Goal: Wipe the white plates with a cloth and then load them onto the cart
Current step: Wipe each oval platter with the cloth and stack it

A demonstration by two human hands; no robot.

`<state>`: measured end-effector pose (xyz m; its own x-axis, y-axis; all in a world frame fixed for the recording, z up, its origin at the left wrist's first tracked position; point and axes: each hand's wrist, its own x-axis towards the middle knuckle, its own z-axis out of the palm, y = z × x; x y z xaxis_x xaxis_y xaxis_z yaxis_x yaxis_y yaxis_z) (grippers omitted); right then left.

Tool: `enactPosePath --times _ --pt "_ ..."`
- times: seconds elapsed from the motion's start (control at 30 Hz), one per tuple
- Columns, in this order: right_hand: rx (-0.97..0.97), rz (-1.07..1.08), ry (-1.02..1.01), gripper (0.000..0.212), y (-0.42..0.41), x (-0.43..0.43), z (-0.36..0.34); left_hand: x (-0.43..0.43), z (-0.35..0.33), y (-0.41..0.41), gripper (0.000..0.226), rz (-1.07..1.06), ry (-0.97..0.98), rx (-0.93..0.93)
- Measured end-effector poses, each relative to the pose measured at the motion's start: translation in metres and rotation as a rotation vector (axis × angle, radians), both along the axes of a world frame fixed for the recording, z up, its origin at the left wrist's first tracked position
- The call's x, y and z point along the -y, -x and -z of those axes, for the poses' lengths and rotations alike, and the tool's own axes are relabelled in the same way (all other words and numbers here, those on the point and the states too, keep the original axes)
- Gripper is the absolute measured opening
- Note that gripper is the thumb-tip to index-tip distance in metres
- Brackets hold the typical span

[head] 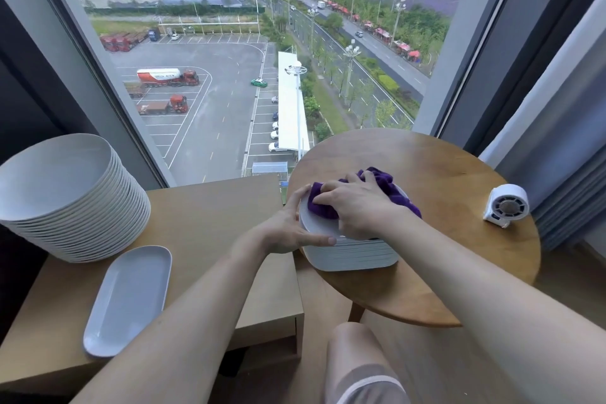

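White plates (355, 256) form a low stack of rounded-square dishes on the round worktop (459, 272), right of frame centre.

1. Grip state. The right grip (357, 207) is curled over a bunched purple cloth (388, 182) and presses it onto the top plate (313, 223). The left grip (288, 226) clasps that plate's left corner, with the thumb along the near edge and the fingers over the far edge, steadying it.

2. Progress. The wiping step is in hand on the uppermost plate. The plates beneath it are judged to await wiping. A tall stack of round plates (75, 200) and one oblong dish (128, 298) sit at lower left on a rectangular worktop (210, 216). Whether these are wiped, and whether that surface is the cart, cannot be told. Loading is judged mostly outstanding.

3. Materials and shapes.
- Plates: smooth, matte white, thin rims, closely nested.
- Round plates: shallow, with raised edges.
- Oblong dish: long, with rounded ends.
- Cloth: soft, thick pile, creased.
- Both worktops: light wood finish, smooth. One is circular, one is square-cornered, and the two stand just beside each other.

4. Surroundings. A small white fan (506, 205) stands on the round worktop, well apart from the stack. A window (213, 75) fills the upper frame, and a grey curtain (564, 141) hangs at right.
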<state>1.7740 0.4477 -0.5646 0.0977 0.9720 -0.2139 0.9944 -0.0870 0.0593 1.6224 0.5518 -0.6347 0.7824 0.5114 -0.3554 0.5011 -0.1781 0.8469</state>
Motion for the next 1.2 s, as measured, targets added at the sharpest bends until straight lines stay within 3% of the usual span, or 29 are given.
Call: enactPosePath --times 0.2,0.33,0.77,1.03,1.2 --pt "-0.135 -0.107 -0.026 0.061 -0.011 0.025 0.003 -0.002 0.0 0.001 0.136 0.013 0.008 -0.004" --pt "-0.105 -0.134 -0.032 0.066 -0.03 0.054 0.005 0.0 0.0 0.003 0.134 -0.018 0.001 0.007" --pt "-0.034 0.24 0.035 0.068 -0.088 0.051 -0.012 0.001 0.0 0.002 0.149 -0.036 0.057 0.001" --pt "0.009 0.077 0.034 0.052 -0.024 0.0 -0.01 0.003 0.001 0.002 0.146 -0.031 0.032 0.007" --pt "-0.078 -0.022 0.034 0.062 0.0 -0.008 -0.006 0.006 -0.004 0.003 0.144 -0.019 -0.001 0.018"
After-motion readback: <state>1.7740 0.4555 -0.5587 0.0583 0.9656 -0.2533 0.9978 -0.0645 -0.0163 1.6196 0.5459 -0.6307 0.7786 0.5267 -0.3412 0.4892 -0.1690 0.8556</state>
